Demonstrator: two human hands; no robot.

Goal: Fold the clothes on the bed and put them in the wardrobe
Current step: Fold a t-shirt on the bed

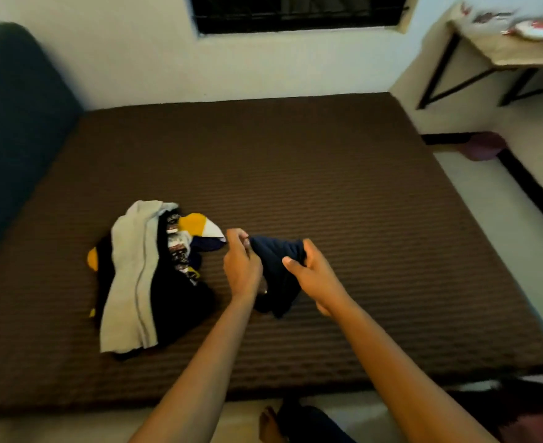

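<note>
Navy garment (278,276) held above bed (327,193): left hand (242,263) pinches one top corner, right hand (311,273) grips the other, likely to spread it for folding. Unfolded pile (145,276) lies just left.

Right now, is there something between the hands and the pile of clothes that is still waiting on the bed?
Nothing visible is in the way. The pile of clothes lies just beside the left hand on the brown bed. However, both hands already hold a dark navy garment; the right hand grips its other end.
</note>
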